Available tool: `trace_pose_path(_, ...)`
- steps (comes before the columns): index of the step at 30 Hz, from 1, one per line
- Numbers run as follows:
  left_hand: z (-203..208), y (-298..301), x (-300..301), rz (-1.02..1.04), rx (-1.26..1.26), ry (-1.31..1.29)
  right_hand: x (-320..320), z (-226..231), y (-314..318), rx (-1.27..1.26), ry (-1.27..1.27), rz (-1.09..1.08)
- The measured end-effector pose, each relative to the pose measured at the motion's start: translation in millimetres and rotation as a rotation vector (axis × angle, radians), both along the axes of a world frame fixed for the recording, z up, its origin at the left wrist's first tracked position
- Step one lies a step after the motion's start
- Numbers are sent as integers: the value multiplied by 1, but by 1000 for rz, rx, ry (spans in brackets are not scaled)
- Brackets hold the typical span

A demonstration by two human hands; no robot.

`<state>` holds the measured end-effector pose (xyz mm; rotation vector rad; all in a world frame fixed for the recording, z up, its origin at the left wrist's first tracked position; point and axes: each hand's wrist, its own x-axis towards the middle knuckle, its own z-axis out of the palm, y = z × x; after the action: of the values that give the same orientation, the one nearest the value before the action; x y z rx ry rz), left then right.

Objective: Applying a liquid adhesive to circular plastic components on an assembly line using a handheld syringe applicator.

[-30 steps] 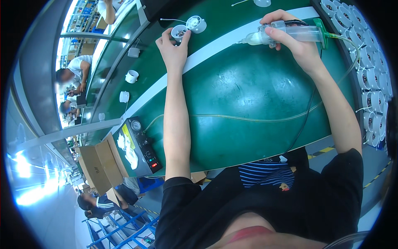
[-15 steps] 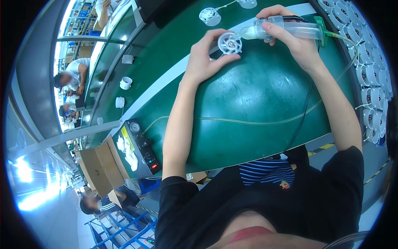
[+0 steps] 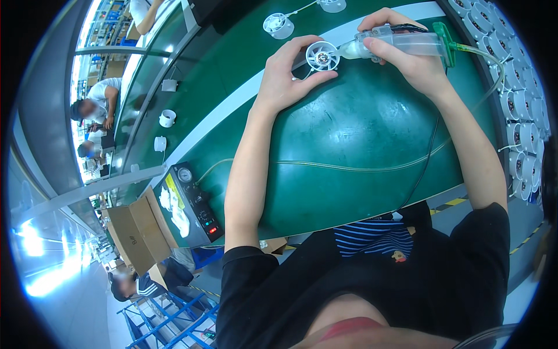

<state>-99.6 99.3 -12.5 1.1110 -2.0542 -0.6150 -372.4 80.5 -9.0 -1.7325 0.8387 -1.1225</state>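
Note:
A white round fan housing [image 3: 332, 65] with spokes and a metallic centre faces up over the green bench. My left hand [image 3: 283, 78] grips it by its left side, fingers behind and thumb at the lower rim. In my right hand [image 3: 410, 61] is a clear dispensing syringe [image 3: 423, 44] with whitish contents and a green end cap. It lies almost level, its nozzle [image 3: 343, 52] pointing left at the right rim of the housing. Whether the tip touches the rim, I cannot tell. A tube [image 3: 474, 51] leaves the capped end.
Many similar fan housings [image 3: 512, 104] stand stacked at the right. Others, such as one white housing [image 3: 278, 26], sit on the green belt beyond a pale rail [image 3: 224, 107]. A black dispenser box [image 3: 197, 203] with a gauge stands left, near an open carton [image 3: 136, 235]. A hose [image 3: 349, 169] crosses the bench.
The fan housing has turned in my left hand, so its spoked face shows more squarely. The syringe has shifted slightly left with its nozzle still at the rim. The background has shifted slightly left.

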Motion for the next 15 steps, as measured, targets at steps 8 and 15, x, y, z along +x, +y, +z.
trace_pose_path(8, 0, 0, -1, 11, -8, -18, -1, -1, 0, -24, 1, -16)
trace_pose_path(15, -9, -8, 7, 53, -270, -260, 4, 0, 0, -86, 3, -19)
